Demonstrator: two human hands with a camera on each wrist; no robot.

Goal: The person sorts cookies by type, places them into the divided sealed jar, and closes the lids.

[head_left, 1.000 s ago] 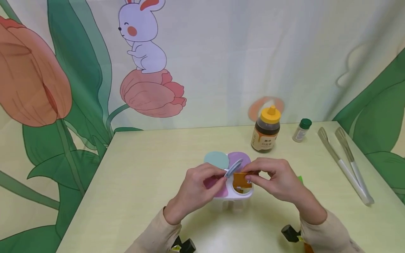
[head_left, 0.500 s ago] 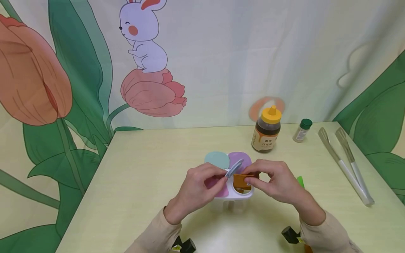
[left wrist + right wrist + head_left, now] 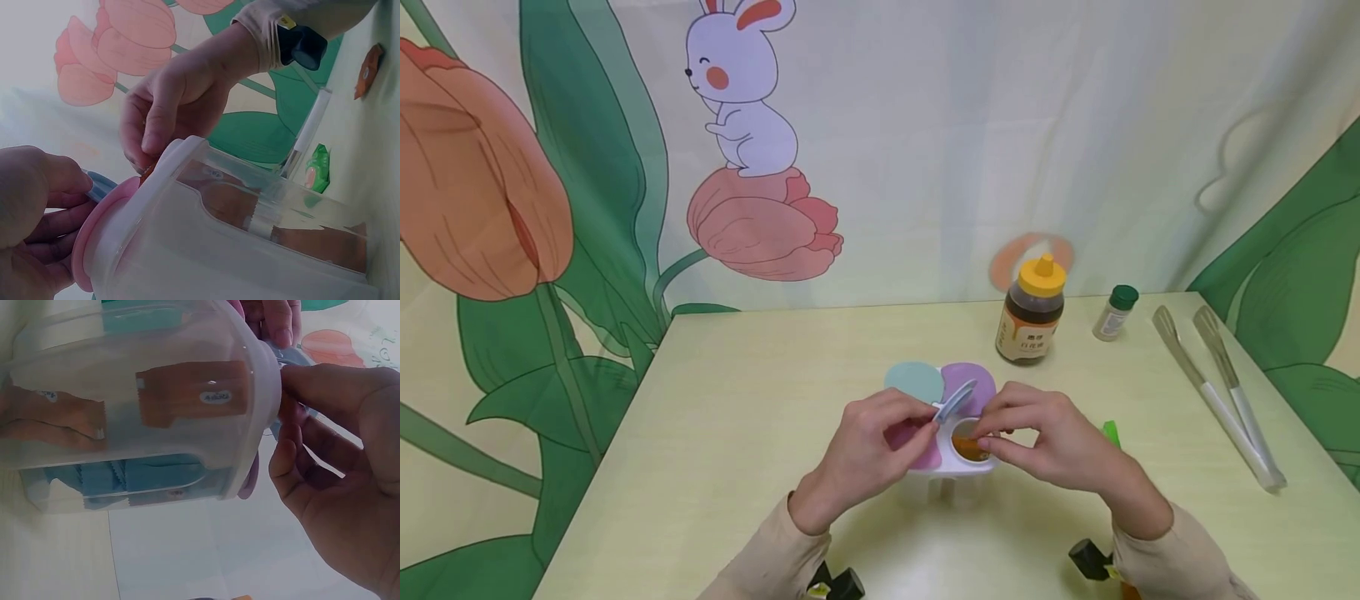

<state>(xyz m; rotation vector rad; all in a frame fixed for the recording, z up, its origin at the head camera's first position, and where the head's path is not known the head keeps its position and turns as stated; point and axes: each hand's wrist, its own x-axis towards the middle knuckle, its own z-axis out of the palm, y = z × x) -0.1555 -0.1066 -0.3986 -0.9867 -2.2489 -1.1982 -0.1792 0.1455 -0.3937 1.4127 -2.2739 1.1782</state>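
Observation:
A clear container with a white top [image 3: 949,468] stands upright on the table, with teal [image 3: 913,381], purple [image 3: 967,385] and pink lids. My left hand [image 3: 874,437] pinches the raised light blue lid [image 3: 956,402] by its edge. Beside it, the round opening is uncovered. My right hand [image 3: 1048,437] is at that opening, thumb and fingertips pinching the top of an orange-brown sachet [image 3: 966,448]. Most of this sachet [image 3: 187,394] shows inside through the clear wall. Lower in the container lies another brown sachet [image 3: 56,419], and blue sachets [image 3: 103,481] fill a neighbouring compartment.
Behind the container stands a dark honey bottle [image 3: 1032,321] with a yellow cap, then a small green-capped jar [image 3: 1116,312]. Two metal utensils with white handles [image 3: 1236,425] lie at the right. A green packet [image 3: 319,167] and a brown packet [image 3: 369,72] lie near my right arm.
The orange-brown sachet has gone down into the opening, where it earlier stuck up above the rim. My right hand has lowered slightly with it; my left hand keeps its place on the lid.

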